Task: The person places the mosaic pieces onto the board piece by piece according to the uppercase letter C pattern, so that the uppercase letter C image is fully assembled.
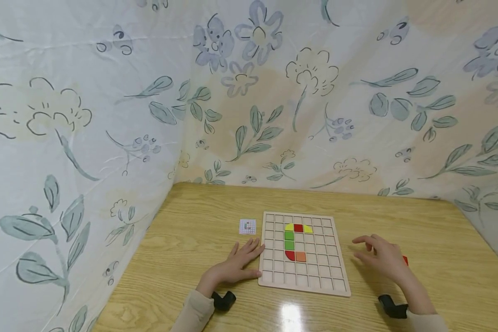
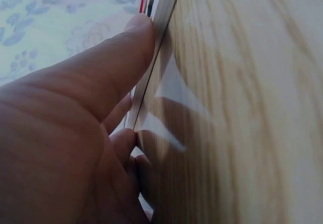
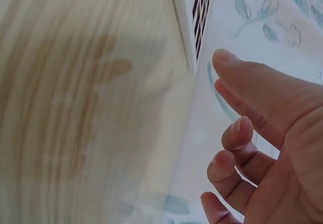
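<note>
A pale wooden grid board (image 1: 305, 289) lies on the table with several coloured tiles in its cells. Yellow rounded tiles (image 1: 308, 229) flank a red square tile (image 1: 298, 228) near the top. Below the left one come green tiles (image 1: 289, 240), then a red rounded tile (image 1: 290, 255) beside an orange square tile (image 1: 300, 257). My left hand (image 1: 237, 265) is spread with fingertips and thumb against the board's left edge, also seen in the left wrist view. To the board's right, my right hand (image 1: 383, 258) hovers with loosely bent fingers, holding nothing.
A small printed pattern card (image 1: 247, 226) lies left of the board's upper corner. Red pieces (image 1: 405, 260) show partly behind my right hand. Floral cloth (image 1: 274, 115) hangs around the back and sides of the wooden table (image 1: 203, 207).
</note>
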The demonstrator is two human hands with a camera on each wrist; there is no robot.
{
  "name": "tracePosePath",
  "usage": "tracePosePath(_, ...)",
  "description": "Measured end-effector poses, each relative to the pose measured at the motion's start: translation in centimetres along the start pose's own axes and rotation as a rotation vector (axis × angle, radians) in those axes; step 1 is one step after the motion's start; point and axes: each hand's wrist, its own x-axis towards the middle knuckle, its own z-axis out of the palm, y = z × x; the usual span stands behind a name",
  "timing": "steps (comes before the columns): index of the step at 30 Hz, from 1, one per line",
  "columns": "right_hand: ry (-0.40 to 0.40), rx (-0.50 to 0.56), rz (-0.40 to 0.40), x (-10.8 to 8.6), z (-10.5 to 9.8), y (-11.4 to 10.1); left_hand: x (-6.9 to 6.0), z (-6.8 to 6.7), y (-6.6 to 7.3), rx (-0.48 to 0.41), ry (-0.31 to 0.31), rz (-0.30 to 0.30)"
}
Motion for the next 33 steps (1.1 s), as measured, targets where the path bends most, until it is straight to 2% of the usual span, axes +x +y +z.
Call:
tracePosePath(5, 0.015, -0.030, 0.017, -0.7, -0.7, 1.5, 0.0, -0.1, 0.1, -0.001, 0.000, -0.003)
tracePosePath(17, -0.027, -0.037, 0.113, -1.9, -2.4, 4.6, 0.2, 0.0, 0.2, -0.002, -0.002, 0.000)
tracePosePath(27, -0.211, -0.044, 0.281, -2.6, -3.8, 6.5, 0.2, -0.1, 0.3, 0.001, 0.002, -0.009)
tracePosePath(33, -0.271, 0.012, 0.369, -2.8, -4.6, 7.6, 0.1, -0.2, 0.5, -0.007, 0.003, -0.012)
